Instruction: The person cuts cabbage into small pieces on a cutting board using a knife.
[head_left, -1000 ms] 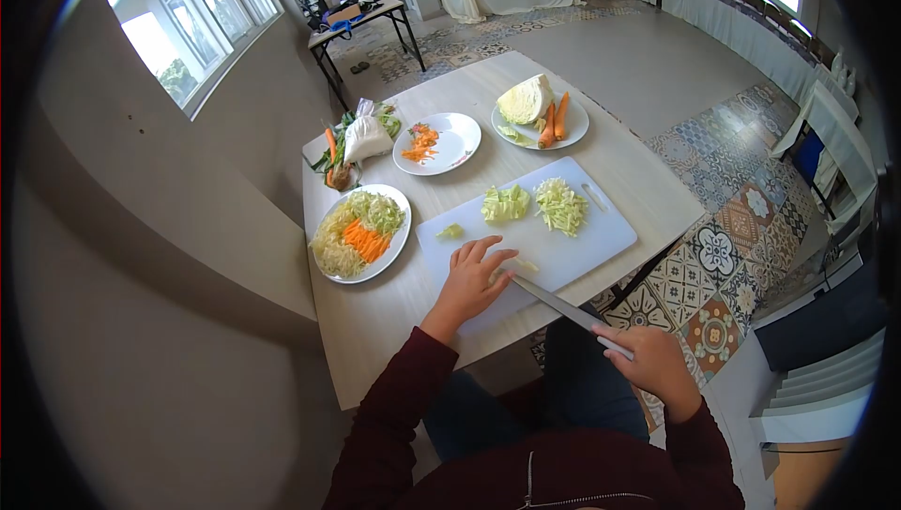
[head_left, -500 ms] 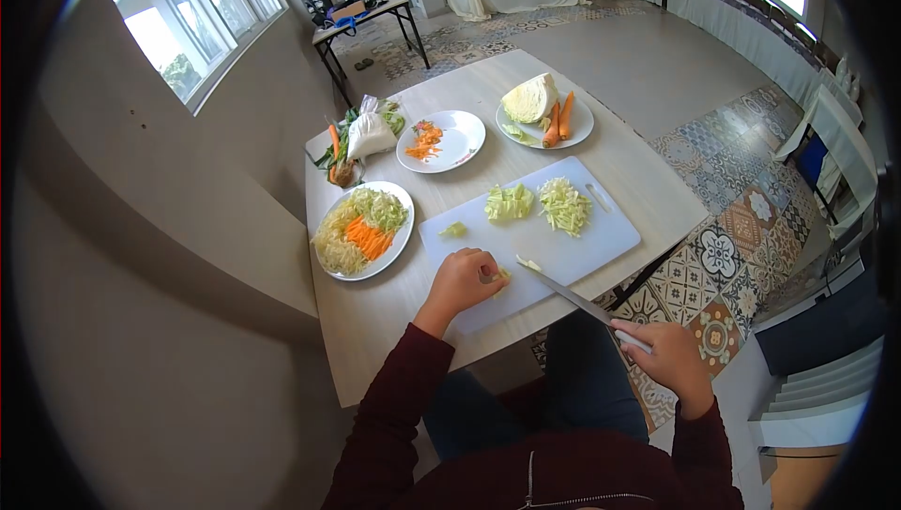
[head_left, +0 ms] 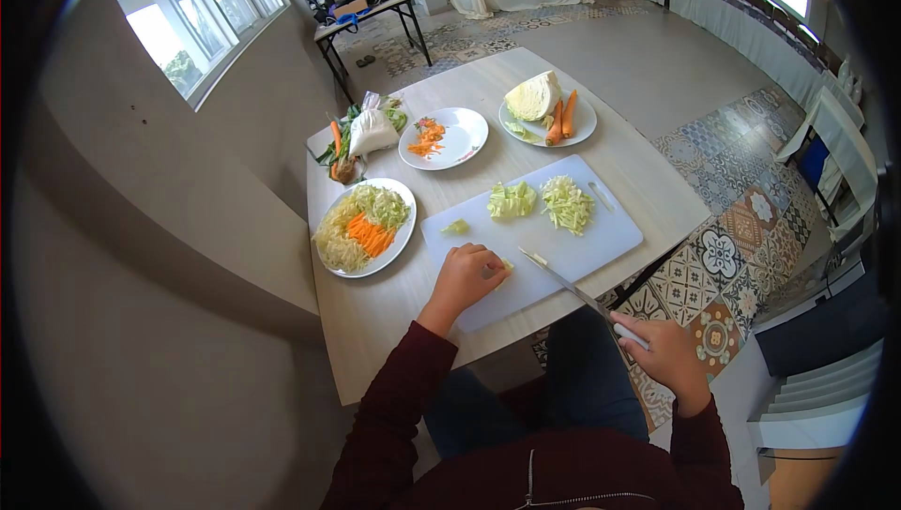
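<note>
My right hand is closed around the pale handle of a knife, its tip low over the white cutting board beside a thin cabbage strip. My left hand lies on the near left part of the board, fingers curled over a small cabbage piece that they mostly hide. Farther up the board are a stack of cut cabbage leaves, a heap of shredded cabbage and a small cabbage scrap.
Left of the board stands a plate of shredded cabbage and carrot. Behind are a plate with carrot bits, a plate holding a cabbage chunk and carrots, and a white bag among vegetables. A wall borders the left.
The knife tip has shifted slightly, and the thin cabbage strip now lies against it. My left hand has barely moved, its fingers still curled over the cabbage piece.
</note>
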`<state>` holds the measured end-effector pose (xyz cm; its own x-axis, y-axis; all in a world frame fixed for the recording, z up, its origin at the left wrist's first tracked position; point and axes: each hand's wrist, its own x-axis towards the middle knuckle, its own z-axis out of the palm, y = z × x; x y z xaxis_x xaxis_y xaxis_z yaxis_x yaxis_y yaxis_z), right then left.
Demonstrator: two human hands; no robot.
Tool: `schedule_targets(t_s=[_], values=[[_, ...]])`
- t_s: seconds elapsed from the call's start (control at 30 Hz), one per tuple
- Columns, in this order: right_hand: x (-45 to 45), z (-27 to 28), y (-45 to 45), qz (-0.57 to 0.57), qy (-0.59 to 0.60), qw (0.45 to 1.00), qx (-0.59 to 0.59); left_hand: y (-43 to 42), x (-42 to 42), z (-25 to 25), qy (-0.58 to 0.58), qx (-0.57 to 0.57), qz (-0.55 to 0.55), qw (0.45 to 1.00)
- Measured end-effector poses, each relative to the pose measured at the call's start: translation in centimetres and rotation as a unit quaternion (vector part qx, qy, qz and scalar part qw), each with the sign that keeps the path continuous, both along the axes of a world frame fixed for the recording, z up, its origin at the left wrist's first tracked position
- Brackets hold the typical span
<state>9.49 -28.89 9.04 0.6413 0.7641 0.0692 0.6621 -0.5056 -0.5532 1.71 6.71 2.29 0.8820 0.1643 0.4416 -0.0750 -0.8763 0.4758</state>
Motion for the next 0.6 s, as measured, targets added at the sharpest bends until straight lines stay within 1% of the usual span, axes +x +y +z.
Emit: schedule_targets(t_s=[0.1,0.3,0.4,0.6], values=[[-0.09,0.48,-0.04,0.001,0.011,1.000,-0.014,0.31,0.00,0.00,0.015,-0.007,-0.002,1.000],[-0.14,0.43,0.02,0.017,0.010,1.000,0.004,0.33,0.03,0.02,0.020,-0.019,-0.005,1.000],[-0.30,0.82,0.13,0.015,0.008,1.000,-0.012,0.27,0.11,0.03,0.022,-0.034,-0.007,0.999],[-0.11,-0.07,0.18,0.043,0.019,0.999,-0.024,0.13,0.03,0.14,0.018,-0.014,-0.007,1.000]])
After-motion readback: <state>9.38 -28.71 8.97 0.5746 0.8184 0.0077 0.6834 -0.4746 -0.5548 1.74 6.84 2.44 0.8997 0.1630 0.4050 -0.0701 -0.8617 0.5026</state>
